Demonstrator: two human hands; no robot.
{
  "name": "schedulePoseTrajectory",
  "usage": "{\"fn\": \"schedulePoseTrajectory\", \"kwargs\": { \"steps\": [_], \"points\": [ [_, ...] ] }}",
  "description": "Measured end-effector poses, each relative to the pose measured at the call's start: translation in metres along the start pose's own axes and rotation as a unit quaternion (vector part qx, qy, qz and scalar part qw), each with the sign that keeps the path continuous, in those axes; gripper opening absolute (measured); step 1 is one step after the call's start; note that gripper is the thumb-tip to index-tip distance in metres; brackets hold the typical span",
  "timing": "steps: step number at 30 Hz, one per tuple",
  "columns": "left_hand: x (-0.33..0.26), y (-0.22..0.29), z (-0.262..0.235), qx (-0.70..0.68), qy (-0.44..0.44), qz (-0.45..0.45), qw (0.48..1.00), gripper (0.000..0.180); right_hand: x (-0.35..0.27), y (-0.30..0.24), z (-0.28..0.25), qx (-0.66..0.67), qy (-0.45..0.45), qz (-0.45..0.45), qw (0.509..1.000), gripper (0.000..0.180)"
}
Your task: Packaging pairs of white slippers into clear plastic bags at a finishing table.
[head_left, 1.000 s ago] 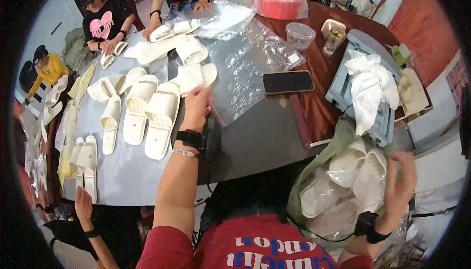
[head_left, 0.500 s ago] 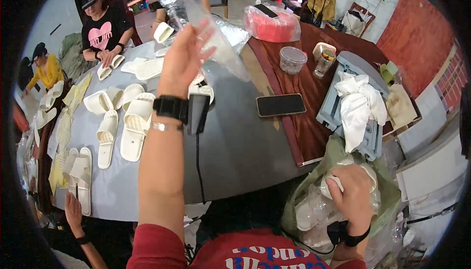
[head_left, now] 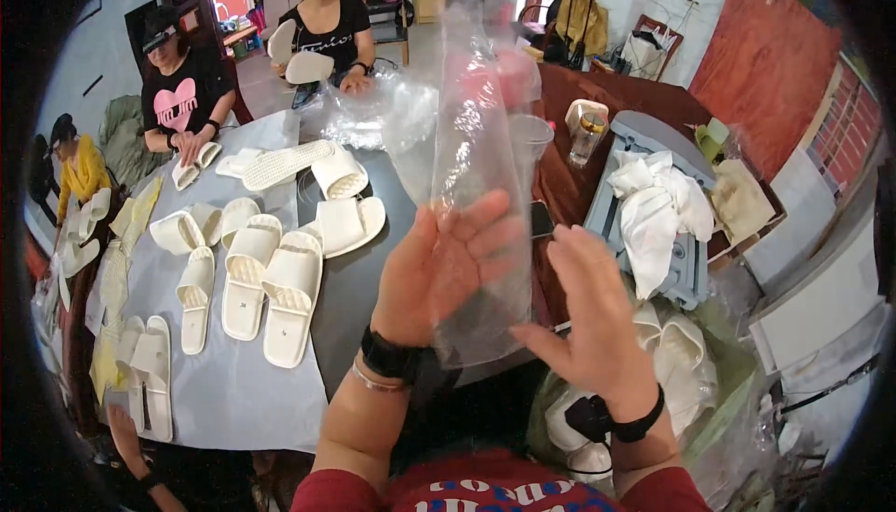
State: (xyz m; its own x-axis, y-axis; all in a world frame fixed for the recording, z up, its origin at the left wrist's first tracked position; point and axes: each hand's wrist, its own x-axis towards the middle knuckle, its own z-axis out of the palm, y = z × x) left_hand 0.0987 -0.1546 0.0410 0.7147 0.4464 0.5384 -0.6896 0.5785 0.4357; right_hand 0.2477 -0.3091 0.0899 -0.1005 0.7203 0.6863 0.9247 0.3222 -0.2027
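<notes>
Left hand: our left hand (head_left: 439, 269) holds the clear plastic bag (head_left: 481, 167) upright.
Right hand: our right hand (head_left: 583, 311) touches the bag's lower edge, fingers spread.
Table: white slippers (head_left: 271, 288) lie near.

Even, soft daylight fills the room, brightest toward twelve o'clock near the doorway, with only faint shadows on the grey table (head_left: 364, 297). The clear plastic bag (head_left: 485, 167) at centre catches pale glare. A black fisheye vignette rings the frame, bending and softening edges, heaviest at nine o'clock.
</notes>
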Motion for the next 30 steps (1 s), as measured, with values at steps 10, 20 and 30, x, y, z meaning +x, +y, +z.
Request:
{"fn": "schedulePoseTrajectory", "kwargs": {
  "steps": [10,20,30],
  "points": [
    [-0.025,-0.007,0.028,0.292,0.078,-0.023,0.953,0.018,-0.006,-0.009,0.020,0.079,0.027,0.010,0.997,0.085],
    [-0.036,-0.028,0.031,0.295,0.072,-0.105,0.947,0.017,-0.010,-0.012,0.019,0.042,0.000,0.037,0.998,0.055],
    [-0.048,-0.040,0.014,0.339,0.055,0.070,0.937,0.018,-0.013,-0.003,0.025,0.044,0.007,0.049,0.998,0.025]
  ]
}}
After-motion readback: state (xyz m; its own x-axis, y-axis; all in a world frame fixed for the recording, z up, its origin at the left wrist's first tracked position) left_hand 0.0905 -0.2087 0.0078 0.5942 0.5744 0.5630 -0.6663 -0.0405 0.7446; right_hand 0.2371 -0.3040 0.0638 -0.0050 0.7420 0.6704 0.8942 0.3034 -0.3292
